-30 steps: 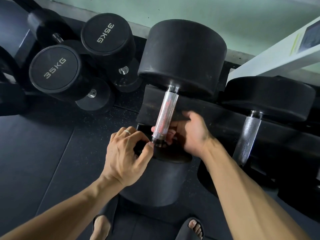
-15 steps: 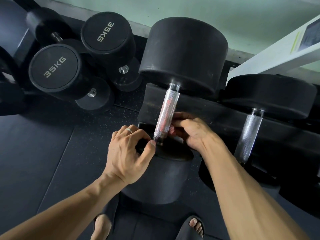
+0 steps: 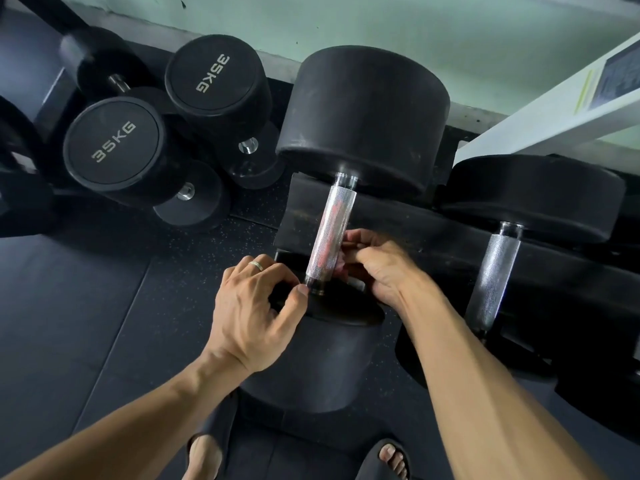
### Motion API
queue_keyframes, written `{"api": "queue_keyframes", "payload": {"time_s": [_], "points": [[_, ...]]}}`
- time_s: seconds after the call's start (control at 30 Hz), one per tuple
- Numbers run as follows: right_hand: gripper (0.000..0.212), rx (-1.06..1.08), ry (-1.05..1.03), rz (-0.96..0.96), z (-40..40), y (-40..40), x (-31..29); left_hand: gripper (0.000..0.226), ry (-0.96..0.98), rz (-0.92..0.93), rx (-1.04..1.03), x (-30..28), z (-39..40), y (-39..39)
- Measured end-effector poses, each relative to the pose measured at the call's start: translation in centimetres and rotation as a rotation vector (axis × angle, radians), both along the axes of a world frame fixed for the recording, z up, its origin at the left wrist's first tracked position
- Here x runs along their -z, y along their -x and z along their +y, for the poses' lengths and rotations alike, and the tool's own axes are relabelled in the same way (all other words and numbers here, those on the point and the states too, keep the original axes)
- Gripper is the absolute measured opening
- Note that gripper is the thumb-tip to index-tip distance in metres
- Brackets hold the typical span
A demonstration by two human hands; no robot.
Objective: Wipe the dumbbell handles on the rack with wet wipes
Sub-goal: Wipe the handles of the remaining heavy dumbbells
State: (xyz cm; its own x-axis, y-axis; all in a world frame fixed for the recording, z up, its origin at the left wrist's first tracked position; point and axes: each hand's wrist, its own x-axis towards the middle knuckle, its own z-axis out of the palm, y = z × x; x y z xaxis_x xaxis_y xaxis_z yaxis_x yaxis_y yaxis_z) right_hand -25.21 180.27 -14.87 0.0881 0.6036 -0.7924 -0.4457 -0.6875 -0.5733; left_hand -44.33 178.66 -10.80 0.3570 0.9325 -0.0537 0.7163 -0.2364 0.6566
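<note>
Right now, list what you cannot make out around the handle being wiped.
Head view only:
- Wet wipe: not clearly seen; the right hand curls behind the handle and hides what it holds.
- Left hand fingertips: tucked against the near weight, so its grip is unclear.
- Neighbouring dumbbell: its near end is lost in shadow.
- Rack: cut off by the right edge.

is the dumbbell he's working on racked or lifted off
Racked: the dumbbell lies across the rack, handle spanning it.

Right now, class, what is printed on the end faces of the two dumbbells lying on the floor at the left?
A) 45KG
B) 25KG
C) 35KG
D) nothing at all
C: both floor dumbbells show 35KG in pale lettering on their round black end faces.
</note>
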Motion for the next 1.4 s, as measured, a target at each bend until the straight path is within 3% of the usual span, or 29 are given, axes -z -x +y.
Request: {"api": "queue_keyframes", "payload": {"time_s": [0.13, 0.3, 0.43, 0.83, 0.97, 1.07, 1.2, 1.33, 1.4], "points": [[0.039, -0.165, 0.031, -0.096, -0.8, 0.7, 0.2, 0.037, 0.01, 0.004, 0.001, -0.1, 0.0, 0.0], [0.042, 0.0, 0.024, -0.056, 0.1, 0.4, 0.1, 0.036, 0.018, 0.006, -0.018, -0.3, 0.0, -0.2], [0.041, -0.151, 0.014, -0.08, -0.8, 0.9, -0.1, 0.036, 0.02, 0.014, -0.012, -0.3, 0.0, -0.1], [0.025, 0.238, -0.179, -0.199, -4.4, 1.2, -8.2, 0.046, 0.093, 0.029, 0.1, -1.4, 0.7, 0.0], [0.026, 0.284, -0.234, -0.33, -5.0, 4.2, -10.4, 0.047, 0.41, -0.221, 0.202, -3.0, 2.3, 0.8], [0.028, 0.357, -0.225, -0.33, -5.1, 6.3, -11.0, 0.008, 0.536, -0.344, 0.269, -4.6, 3.6, 0.7], [0.034, 0.391, -0.253, -0.316, -5.0, 8.1, -11.1, 0.012, 0.745, -0.518, 0.091, -5.6, 5.3, 0.8], [0.028, 0.349, -0.087, -0.802, -6.2, 8.3, -9.8, 0.009, 0.866, -0.558, -0.152, -4.4, 7.8, 0.6], [0.028, 0.324, 0.003, -0.92, -7.1, 8.6, -8.7, 0.011, 0.859, -0.546, -0.241, -2.9, 9.3, -0.2]]}}
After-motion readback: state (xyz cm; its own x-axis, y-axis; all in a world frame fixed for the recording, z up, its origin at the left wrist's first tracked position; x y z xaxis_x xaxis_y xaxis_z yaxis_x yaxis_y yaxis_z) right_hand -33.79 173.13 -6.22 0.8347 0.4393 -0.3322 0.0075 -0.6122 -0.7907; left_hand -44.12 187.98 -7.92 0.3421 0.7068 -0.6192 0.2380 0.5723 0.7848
